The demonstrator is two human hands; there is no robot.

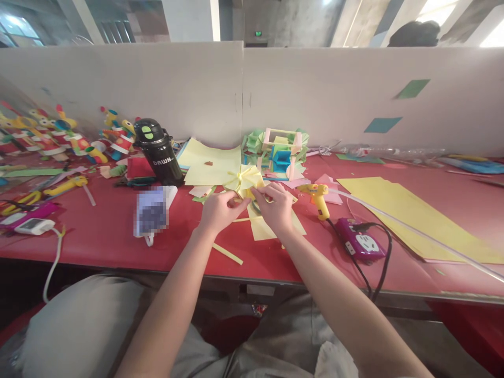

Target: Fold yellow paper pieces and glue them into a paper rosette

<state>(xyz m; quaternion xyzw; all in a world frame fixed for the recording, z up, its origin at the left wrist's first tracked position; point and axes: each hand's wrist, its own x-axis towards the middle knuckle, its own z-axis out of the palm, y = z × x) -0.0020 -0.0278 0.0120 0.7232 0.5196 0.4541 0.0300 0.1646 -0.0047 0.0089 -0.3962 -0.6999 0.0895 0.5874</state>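
Both my hands meet at a pale yellow folded paper piece [244, 178] with pleated, fan-like parts, over the middle of the red table. My left hand [221, 211] pinches its near left edge between thumb and fingers. On the right side, my right hand [276, 205] has its fingertips closed on the same paper. My fingers hide part of the fold. Beneath them lie yellow paper pieces [264, 229] and a narrow yellow strip [228, 253]. Just behind stands a paper model [281, 156] with green, blue and pale parts.
A black bottle [159, 157] and a blurred-out phone on a stand [151, 211] are at left. To the right lie a yellow glue gun [318, 197], a purple power socket [360, 242] with cords, and large yellow sheets [417, 220]. Colourful figures [79, 136] crowd the far left.
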